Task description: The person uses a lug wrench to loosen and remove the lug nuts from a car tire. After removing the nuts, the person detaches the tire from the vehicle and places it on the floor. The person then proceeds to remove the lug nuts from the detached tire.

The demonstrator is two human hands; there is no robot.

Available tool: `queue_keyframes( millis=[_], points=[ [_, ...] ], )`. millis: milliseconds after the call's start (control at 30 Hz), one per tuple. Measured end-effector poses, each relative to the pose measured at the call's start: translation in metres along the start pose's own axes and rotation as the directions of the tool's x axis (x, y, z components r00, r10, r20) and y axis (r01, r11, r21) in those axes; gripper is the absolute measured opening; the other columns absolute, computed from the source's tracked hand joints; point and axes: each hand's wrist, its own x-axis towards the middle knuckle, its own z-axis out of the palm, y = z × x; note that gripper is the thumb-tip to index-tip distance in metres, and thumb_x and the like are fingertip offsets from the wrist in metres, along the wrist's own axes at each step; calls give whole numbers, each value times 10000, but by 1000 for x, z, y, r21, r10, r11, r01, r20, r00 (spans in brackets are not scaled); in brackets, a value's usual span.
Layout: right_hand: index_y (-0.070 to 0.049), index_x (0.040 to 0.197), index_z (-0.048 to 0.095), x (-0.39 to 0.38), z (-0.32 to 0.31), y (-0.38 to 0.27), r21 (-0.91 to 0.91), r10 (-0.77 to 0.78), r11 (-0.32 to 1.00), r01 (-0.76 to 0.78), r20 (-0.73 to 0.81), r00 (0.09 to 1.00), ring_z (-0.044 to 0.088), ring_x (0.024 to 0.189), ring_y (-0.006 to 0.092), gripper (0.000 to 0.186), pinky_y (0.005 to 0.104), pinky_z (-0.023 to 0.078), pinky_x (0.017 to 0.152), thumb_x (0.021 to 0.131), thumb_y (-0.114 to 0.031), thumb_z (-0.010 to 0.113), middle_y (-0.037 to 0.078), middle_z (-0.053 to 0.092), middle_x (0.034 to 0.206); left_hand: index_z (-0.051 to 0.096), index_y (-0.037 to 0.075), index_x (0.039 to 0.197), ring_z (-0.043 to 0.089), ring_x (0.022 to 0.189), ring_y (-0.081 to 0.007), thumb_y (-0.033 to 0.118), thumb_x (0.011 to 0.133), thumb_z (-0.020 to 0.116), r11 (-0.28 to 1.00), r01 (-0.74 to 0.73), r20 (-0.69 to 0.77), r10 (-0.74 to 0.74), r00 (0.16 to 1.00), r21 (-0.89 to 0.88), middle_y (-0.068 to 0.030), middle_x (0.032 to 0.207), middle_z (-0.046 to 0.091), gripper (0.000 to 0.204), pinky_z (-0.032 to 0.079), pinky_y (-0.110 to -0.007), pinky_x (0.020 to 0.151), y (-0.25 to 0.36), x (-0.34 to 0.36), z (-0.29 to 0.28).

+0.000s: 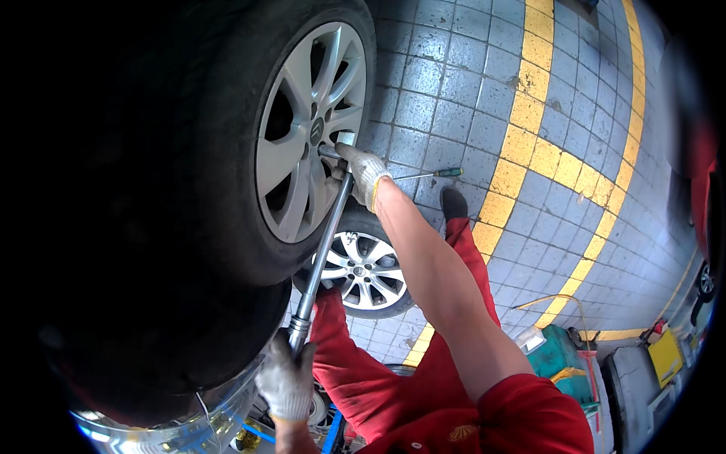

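Observation:
A long metal torque wrench (327, 240) runs from the mounted wheel (325, 125) down toward me. My left hand (286, 382), in a pale knit glove, is wrapped round its grip end. Up at the wrench's head, my gloved right hand (361, 172) closes around the head and the socket piece (329, 151). That socket piece reaches into the wheel's hub area just below the centre cap; the bolt itself is hidden. The wheel has silver spokes and a black tire (227, 144). Some right-hand fingers are hidden behind the wrench head.
A second silver wheel (361, 272) lies on the tiled floor between my red-trousered legs. Beyond it rests a screwdriver (446, 172) with a green handle. Yellow lines (529, 113) cross the tiles. At lower right stand a green container (560, 363) and a yellow panel (665, 356).

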Motion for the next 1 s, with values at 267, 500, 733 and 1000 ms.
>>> queue_keyframes(
  millis=[267, 500, 733, 1000],
  points=[
    [-26, 1038, 673, 17, 13, 5, -11, 8, 1000, -8, -65, 998, 576, 600, 188, 300, 358, 619, 612, 1075, -322, 702, 30, 543, 728, 631, 33, 1147, 734, 842, -515, 328, 908, 829, 1000, -20, -15, 19, 1000, -16, -281, 904, 744, 429, 571, -589, 721, 7, 4, -6],
    [-98, 1062, 732, 46, 4, 20, 66, 38, 997, -31, -97, 995, 708, 753, 156, 353, 325, 548, 603, 1025, -449, 736, 16, 703, 799, 590, 30, 1185, 747, 812, -509, 423, 930, 823, 990, -141, 154, 135, 979, 24, -283, 838, 738, 524, 586, -601, 701, -9, 10, -27],
    [-93, 979, 704, 23, 33, 24, -130, -178, 981, 147, -269, 947, 591, 546, 208, 466, 400, 533, 520, 1011, -557, 730, 50, 635, 741, 619, -4, 1136, 749, 893, -529, 463, 936, 786, 997, -22, 138, 32, 990, -77, -316, 918, 746, 535, 597, -600, 787, -14, 16, -10],
    [-105, 1009, 678, -169, 68, 151, 29, 181, 983, -179, -225, 958, 632, 581, 215, 372, 410, 548, 495, 1028, -472, 732, 66, 646, 788, 673, -14, 1223, 733, 1050, -533, 426, 928, 761, 995, -18, 260, 42, 965, -95, -357, 1063, 754, 537, 585, -603, 936, -26, 25, -3]
  ],
)
